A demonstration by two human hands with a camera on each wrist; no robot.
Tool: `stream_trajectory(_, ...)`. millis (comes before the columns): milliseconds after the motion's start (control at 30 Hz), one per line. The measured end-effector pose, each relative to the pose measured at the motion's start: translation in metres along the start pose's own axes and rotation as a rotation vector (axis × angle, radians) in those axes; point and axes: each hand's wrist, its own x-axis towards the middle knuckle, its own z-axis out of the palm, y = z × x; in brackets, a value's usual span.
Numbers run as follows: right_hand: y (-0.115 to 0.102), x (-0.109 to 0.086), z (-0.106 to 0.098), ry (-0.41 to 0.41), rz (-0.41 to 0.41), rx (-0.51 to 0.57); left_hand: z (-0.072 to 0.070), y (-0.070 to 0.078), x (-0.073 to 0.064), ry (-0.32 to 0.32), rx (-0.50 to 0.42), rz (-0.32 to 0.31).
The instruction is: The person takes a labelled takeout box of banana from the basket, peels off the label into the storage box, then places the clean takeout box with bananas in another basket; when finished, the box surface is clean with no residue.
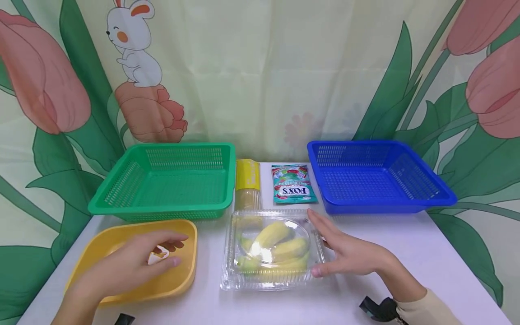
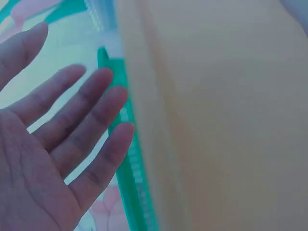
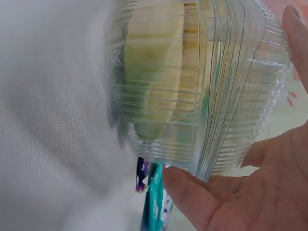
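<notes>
A clear plastic clamshell box (image 1: 270, 275) with yellow-green bananas (image 1: 280, 241) inside sits at the table's middle, its lid down. My right hand (image 1: 353, 253) touches the box's right side, index finger at the far corner and thumb at the near one, fingers spread and mostly straight. Its fingertips show along the box's edge in the right wrist view. Over the yellow basin (image 1: 191, 266) hovers my left hand (image 1: 126, 262); the left wrist view shows its palm bare and fingers apart. A small white-and-orange item (image 1: 158, 255) shows behind its fingers in the head view, partly hidden.
A green basket (image 1: 162, 211) stands at the back left, a blue basket (image 1: 373, 205) at the back right. Between them lie a yellow-topped packet (image 1: 248, 180) and a teal FOX'S candy bag (image 1: 294, 184). A printed curtain (image 1: 252, 81) hangs behind the table.
</notes>
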Motion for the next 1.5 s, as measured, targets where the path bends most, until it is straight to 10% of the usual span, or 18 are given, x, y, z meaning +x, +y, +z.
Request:
stream_trajectory(600,0.007,-0.002,0.001,0.015,-0.101,-0.058,0.038,0.044,0.047,-0.067,-0.058,0.15)
stream_trajectory(1500,0.014,-0.006,0.006,0.059,-0.171,-0.086,0.058,0.041,0.064,-0.19,-0.072,0.16)
